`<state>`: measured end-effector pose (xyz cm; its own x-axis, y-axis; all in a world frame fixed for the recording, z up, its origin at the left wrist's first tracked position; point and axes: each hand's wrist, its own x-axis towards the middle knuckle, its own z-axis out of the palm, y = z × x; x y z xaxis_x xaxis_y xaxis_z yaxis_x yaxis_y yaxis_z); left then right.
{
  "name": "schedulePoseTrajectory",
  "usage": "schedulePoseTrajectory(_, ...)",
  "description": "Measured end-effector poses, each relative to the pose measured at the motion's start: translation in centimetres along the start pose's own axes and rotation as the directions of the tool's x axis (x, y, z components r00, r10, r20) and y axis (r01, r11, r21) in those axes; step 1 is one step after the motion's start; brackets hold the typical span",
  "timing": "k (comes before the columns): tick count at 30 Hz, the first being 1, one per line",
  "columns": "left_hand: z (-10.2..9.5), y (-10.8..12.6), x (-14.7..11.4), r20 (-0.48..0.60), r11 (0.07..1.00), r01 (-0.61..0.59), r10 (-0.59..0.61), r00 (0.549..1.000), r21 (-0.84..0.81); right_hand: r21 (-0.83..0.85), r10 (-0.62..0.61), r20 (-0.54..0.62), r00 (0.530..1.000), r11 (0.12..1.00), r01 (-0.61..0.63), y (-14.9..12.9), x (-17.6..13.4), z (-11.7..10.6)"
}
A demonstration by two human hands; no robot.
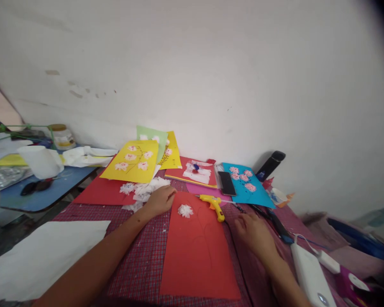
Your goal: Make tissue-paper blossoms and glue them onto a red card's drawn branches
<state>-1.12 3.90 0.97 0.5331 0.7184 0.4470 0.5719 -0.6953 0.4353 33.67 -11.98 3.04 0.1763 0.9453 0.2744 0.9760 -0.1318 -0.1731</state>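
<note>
A red sheet of paper point(192, 256) lies on the checked tablecloth in front of me. It bears faint drawn stem lines and one white ruffled paper flower point(185, 210) near its upper left. My left hand point(161, 199) is at the sheet's upper left corner, its fingers bent together on the edge. A yellow glue gun point(213, 200) rests across the upper right of the sheet, a clear glue stick sticking out behind it. Right of the sheet and glue gun, my right hand point(254, 232) rests on the cloth, fingers loosely curled and apart, holding nothing.
Crumpled white tissue point(152, 187) lies beyond my left hand. Yellow point(131, 160) and blue point(248, 183) flower cards stand or lie at the back, with a phone point(227, 183) between. A white power bank point(310, 273) is at right; white paper point(48, 256) at left.
</note>
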Motion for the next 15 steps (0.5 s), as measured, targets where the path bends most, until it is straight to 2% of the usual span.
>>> schedulePoseTrajectory(2,0.0,0.2,-0.1,0.065,0.995,-0.103,0.103,0.993,-0.006,0.066,0.003,0.079,0.997,0.998,-0.008,-2.0,1.0,0.1)
schedulePoseTrajectory(4,-0.2,0.4,-0.1,0.135,0.981,-0.192,0.194,0.972,-0.027,0.07,0.056,0.206,0.977,0.995,-0.072,-4.0,2.4,0.5)
schedulePoseTrajectory(5,-0.3,0.5,-0.2,0.164,0.974,-0.221,0.225,0.96,-0.041,0.039,0.1,0.271,0.957,0.993,-0.114,-4.8,3.1,0.7)
schedulePoseTrajectory(7,-0.6,0.6,-0.1,0.196,0.969,-0.237,0.247,0.949,-0.072,0.027,0.115,0.317,0.941,0.991,-0.13,-5.9,4.4,1.2)
schedulePoseTrajectory(13,-1.0,0.5,0.1,0.217,0.973,-0.206,0.225,0.95,-0.105,0.037,0.157,0.325,0.933,0.983,-0.178,-5.7,6.1,2.2)
schedulePoseTrajectory(15,-0.8,0.3,0.1,0.202,0.975,-0.205,0.22,0.954,-0.09,0.136,0.159,0.289,0.944,0.969,-0.205,-5.2,6.1,2.4)
